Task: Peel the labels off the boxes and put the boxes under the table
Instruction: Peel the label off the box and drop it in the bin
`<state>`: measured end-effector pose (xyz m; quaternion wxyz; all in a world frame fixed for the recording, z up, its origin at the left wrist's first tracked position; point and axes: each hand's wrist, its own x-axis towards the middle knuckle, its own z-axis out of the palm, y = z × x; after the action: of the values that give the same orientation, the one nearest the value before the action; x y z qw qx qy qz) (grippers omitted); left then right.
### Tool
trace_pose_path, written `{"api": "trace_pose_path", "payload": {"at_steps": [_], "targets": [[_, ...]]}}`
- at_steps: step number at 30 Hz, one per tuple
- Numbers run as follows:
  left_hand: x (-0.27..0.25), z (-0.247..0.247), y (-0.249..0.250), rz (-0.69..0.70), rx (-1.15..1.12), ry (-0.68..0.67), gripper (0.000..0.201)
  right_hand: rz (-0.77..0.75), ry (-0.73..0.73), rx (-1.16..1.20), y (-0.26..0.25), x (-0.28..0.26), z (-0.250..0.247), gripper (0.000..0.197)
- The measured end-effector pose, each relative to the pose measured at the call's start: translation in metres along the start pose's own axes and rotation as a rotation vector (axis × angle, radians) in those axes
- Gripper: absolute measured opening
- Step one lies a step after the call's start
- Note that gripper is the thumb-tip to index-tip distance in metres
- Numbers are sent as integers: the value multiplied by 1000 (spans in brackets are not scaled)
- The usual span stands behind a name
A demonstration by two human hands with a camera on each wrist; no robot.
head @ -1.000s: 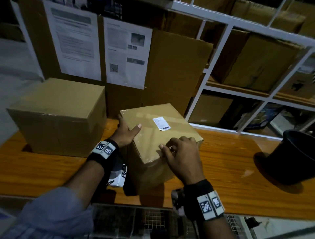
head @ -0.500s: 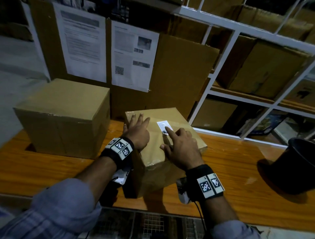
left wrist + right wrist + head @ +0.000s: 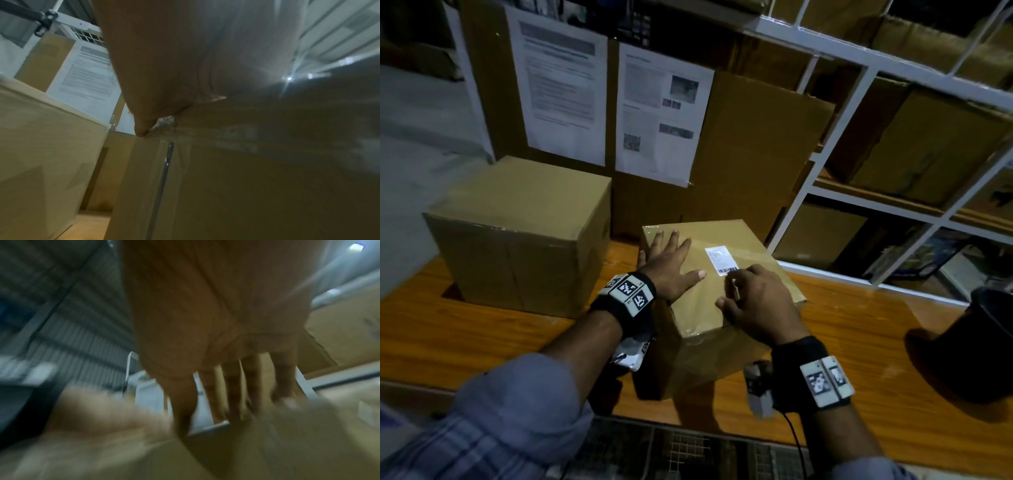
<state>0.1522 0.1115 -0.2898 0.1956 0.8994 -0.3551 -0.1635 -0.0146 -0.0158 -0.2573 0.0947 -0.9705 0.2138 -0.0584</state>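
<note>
Pressing flat, fingers spread, left hand point(image 3: 669, 265) steadies box point(image 3: 709, 308); right hand point(image 3: 760, 301), fingers curled, picking at label point(image 3: 719, 260) at twelve o'clock, nearer.

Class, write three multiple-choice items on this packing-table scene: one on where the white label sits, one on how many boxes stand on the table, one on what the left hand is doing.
1. Where is the white label?
A. on top of the smaller box
B. on the larger box
C. on the black bin

2. How many boxes stand on the wooden table?
A. one
B. two
C. four

3. The left hand is:
A. gripping the label
B. lying flat on the box top
C. hanging off the table

Answers: 1 A, it lies on the smaller box by the right hand; 2 B, the larger box stands beside it; 3 B, its fingers are spread flat.
</note>
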Motion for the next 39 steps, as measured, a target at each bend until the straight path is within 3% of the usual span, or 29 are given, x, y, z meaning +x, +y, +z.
{"api": "trace_pose_path", "payload": {"at_steps": [2,4,8,13,18,23,39], "targets": [[0,-2,0,5,0,-6,86,34,-113,144,6,10,-20,75],[0,-3,0,4,4,-15,86,80,-246,230,10,24,-44,82],[0,-2,0,3,14,-25,86,130,-362,244,8,61,-73,57],[-1,-4,-3,11,2,-36,86,165,-182,179,8,109,-48,45],[-3,-4,-4,12,-5,-28,85,38,-76,-15,-2,114,-22,31],[0,-1,-1,17,-4,-15,85,-55,-103,-151,-3,115,-18,17],[-3,-5,5,7,10,-24,84,-2,11,-127,0,116,-17,10]]}}
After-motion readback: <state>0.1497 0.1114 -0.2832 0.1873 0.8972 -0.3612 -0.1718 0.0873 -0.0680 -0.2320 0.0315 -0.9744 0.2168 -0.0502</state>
